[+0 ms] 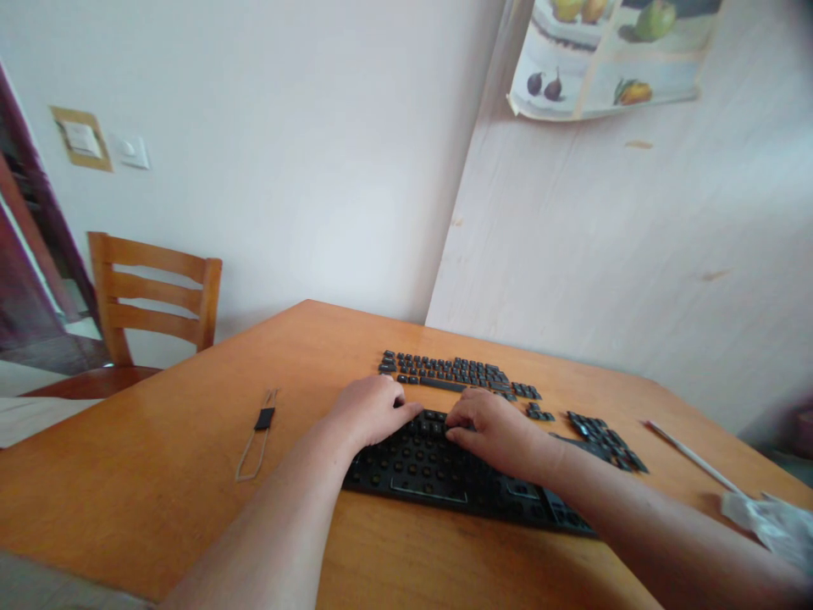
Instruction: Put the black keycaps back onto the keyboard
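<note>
A black keyboard (pixel 428 474) lies on the wooden table in front of me, most of its keycaps off and bare switch posts showing. A few keycaps (pixel 434 416) sit along its far row, between my hands. My left hand (pixel 374 408) is curled at the far left edge of the keyboard, thumb stretched along the top row. Bent over the same row from the other side, my right hand (pixel 499 430) has its thumb and forefinger close together; whatever lies between them is hidden. Behind the keyboard, loose black keycaps (pixel 454 370) are laid out in keyboard order.
A wire keycap puller (pixel 265 418) with a black grip lies left. More loose keycaps (pixel 608 440) form a block at right, near arrow keycaps (pixel 539 413). Farther right are a thin stick (pixel 694 457) and a clear plastic bag (pixel 771 525). A wooden chair (pixel 156 296) stands beyond the left edge.
</note>
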Motion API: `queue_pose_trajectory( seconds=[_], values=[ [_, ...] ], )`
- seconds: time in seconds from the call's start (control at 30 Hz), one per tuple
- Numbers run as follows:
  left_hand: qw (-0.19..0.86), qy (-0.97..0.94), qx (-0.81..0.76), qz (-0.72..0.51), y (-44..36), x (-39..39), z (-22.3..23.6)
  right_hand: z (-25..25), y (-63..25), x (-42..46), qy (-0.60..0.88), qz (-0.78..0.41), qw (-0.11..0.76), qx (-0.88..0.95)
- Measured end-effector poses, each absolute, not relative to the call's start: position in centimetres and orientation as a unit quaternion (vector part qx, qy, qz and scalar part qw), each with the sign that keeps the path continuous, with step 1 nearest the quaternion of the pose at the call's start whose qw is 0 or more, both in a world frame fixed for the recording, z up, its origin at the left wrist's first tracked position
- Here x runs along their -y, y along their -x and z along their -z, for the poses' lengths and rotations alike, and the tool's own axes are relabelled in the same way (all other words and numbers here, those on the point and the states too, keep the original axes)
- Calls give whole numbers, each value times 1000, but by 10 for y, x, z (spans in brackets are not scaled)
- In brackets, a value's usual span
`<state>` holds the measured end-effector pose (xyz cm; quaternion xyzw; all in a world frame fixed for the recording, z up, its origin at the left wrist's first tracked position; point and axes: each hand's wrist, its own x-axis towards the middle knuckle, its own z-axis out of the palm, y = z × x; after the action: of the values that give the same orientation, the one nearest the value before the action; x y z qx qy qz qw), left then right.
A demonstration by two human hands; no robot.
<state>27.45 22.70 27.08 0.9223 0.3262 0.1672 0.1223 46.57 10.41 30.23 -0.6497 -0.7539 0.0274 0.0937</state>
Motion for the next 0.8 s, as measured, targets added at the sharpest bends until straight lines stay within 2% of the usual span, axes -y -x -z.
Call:
queue_pose_trajectory(
  seconds=[0.8],
  values=[
    [125, -920, -333, -166, -274, -225, -274, -308, -449, -105, 681, -5, 32, 731]
  ],
)
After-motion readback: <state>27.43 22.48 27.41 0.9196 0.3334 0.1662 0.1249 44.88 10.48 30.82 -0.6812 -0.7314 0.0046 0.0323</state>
